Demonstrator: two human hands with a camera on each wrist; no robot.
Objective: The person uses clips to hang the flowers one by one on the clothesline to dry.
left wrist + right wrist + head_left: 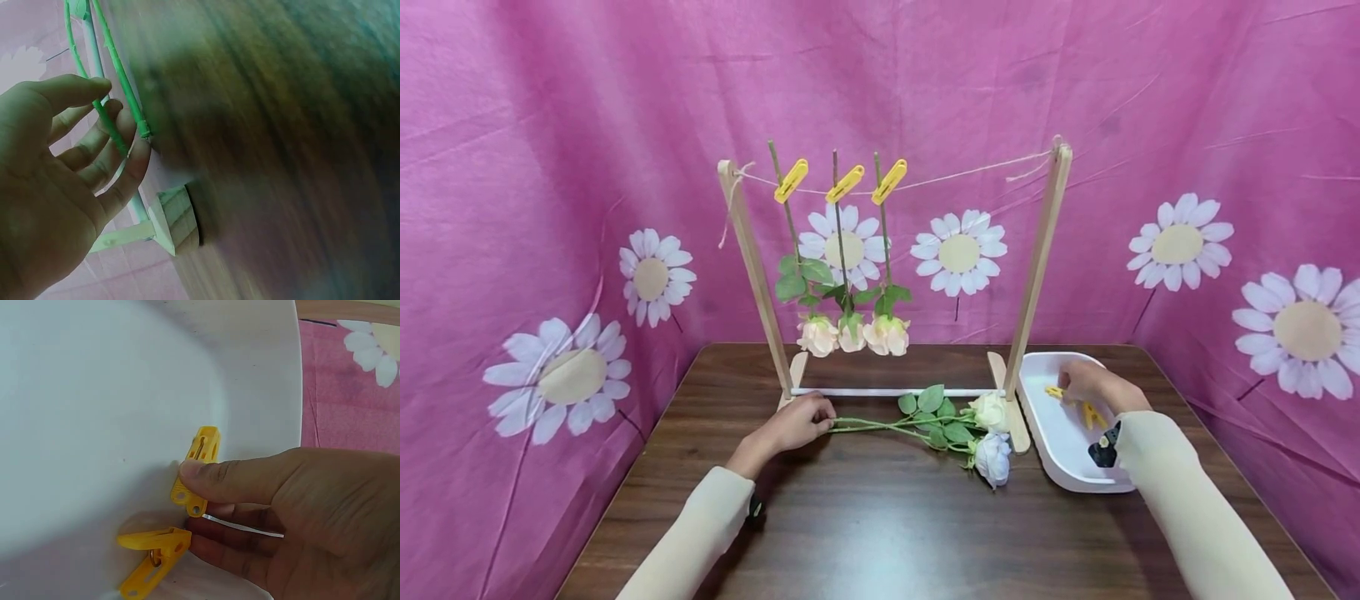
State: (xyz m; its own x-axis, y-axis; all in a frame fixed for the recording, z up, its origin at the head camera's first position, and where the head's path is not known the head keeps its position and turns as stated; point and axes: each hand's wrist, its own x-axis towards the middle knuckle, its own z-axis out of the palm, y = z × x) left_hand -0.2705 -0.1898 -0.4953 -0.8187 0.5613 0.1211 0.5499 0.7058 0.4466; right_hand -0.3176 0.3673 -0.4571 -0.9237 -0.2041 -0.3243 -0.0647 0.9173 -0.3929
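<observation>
My left hand (797,422) is at the stem ends of two roses lying on the table, a cream rose (989,412) and a white rose (992,460). Thumb and fingers curl round one green stem (107,122) in the left wrist view; the other stem's end (142,128) lies by the fingertips. Inside the white tray (1052,450), my right hand (1093,383) pinches a yellow clothespin (199,450) between thumb and fingers. Another yellow clothespin (150,559) lies just below it, close to the fingertips.
A wooden frame (1037,267) with a white crossbar (880,392) carries a string (970,172). Three pale roses (887,335) hang head-down on its left part, each held by a yellow clothespin (890,182). Behind stands a pink cloth (880,75) printed with daisies.
</observation>
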